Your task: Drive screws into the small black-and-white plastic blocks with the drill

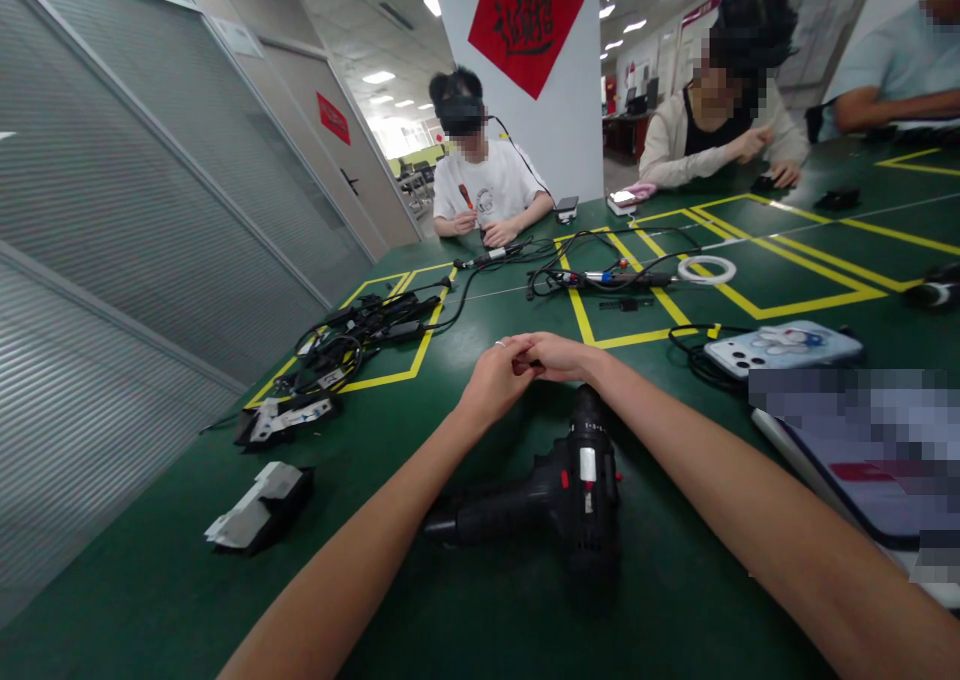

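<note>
Beyond a black cordless drill (pixel 589 485), my left hand (pixel 496 375) and my right hand (pixel 561 357) meet over the green table. Their fingers are curled and overlap one another, and I see no object between them. A ring shows on a finger of the left hand. The drill lies on its side between my forearms, its handle pointing left and its chuck pointing away from me, close to my right wrist. Neither hand touches the drill.
Left are a black-and-white piece (pixel 262 505) and bundled black cables (pixel 367 330). Farther off lie a corded tool (pixel 615 279) and a white ring (pixel 706 269). A phone (pixel 787 348) lies right. Across the table, a person holds a screwdriver (pixel 466 197); other people sit right.
</note>
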Available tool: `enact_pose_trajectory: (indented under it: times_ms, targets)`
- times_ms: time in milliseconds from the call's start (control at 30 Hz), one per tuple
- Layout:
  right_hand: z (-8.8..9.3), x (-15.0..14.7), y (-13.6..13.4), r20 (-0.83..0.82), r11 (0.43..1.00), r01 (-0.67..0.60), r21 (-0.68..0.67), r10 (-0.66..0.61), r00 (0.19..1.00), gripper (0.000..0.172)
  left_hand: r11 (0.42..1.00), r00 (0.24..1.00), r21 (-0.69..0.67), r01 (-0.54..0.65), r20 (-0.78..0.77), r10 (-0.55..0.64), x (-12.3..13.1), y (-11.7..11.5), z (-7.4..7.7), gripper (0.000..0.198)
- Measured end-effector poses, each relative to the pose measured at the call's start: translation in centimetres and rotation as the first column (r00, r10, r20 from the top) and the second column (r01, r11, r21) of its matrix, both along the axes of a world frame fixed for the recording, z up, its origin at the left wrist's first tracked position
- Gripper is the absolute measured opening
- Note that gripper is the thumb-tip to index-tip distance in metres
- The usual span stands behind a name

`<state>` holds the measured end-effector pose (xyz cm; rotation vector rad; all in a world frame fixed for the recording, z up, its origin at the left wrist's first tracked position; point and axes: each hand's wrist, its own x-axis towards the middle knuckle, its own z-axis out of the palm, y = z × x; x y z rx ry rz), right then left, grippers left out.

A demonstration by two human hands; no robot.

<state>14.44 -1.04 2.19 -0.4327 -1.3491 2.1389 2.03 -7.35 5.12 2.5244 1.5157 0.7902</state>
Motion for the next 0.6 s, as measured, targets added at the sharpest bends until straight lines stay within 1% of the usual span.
enact_pose_trajectory:
  times_ms: [67, 133, 167, 233, 333, 400, 500, 533, 600]
  targets:
    - [0.1, 0.6, 0.1, 0.009, 1.000, -0.023, -0.018, 0.023, 1.000, 0.025, 1.000, 0.999, 0.002, -0.030, -0.031, 0.030, -0.3, -0.2, 0.3, 0.021]
    - [0.3, 1.7, 0.4, 0.037, 0.997, -0.045, -0.059, 0.047, 0.998, 0.032, 0.997, 0.995, 0.011, -0.081, -0.059, 0.081, -1.3, -0.6, 0.8, 0.021]
    - [0.4, 2.3, 0.6, 0.053, 0.996, -0.027, -0.085, 0.032, 0.998, 0.037, 0.994, 0.991, 0.011, -0.112, -0.073, 0.112, -2.1, -0.9, 1.2, 0.023]
    - [0.5, 3.6, 1.1, 0.044, 0.993, 0.041, -0.109, -0.036, 0.998, 0.042, 0.983, 0.975, -0.017, -0.185, -0.131, 0.181, -4.3, -1.7, 2.0, 0.029]
    - [0.5, 4.7, 1.9, -0.038, 0.974, 0.170, -0.152, -0.178, 0.983, 0.033, 0.950, 0.925, -0.088, -0.298, -0.272, 0.265, -8.5, -3.7, 3.8, 0.037]
    - [0.6, 5.0, 2.2, -0.066, 0.959, 0.207, -0.191, -0.223, 0.973, 0.029, 0.909, 0.866, -0.096, -0.405, -0.359, 0.348, -11.8, -5.5, 5.2, 0.040]
    - [0.9, 5.4, 2.7, -0.090, 0.950, 0.214, -0.228, -0.239, 0.967, 0.026, 0.816, 0.751, -0.099, -0.570, -0.466, 0.468, -17.4, -8.8, 7.2, 0.047]
    - [1.0, 5.7, 2.8, -0.107, 0.945, 0.228, -0.234, -0.258, 0.960, 0.024, 0.776, 0.703, -0.096, -0.624, -0.501, 0.504, -19.3, -9.9, 7.6, 0.049]
    - [0.7, 6.5, 3.2, -0.143, 0.922, 0.300, -0.246, -0.340, 0.929, 0.020, 0.709, 0.628, -0.085, -0.700, -0.545, 0.555, -23.1, -12.0, 8.1, 0.048]
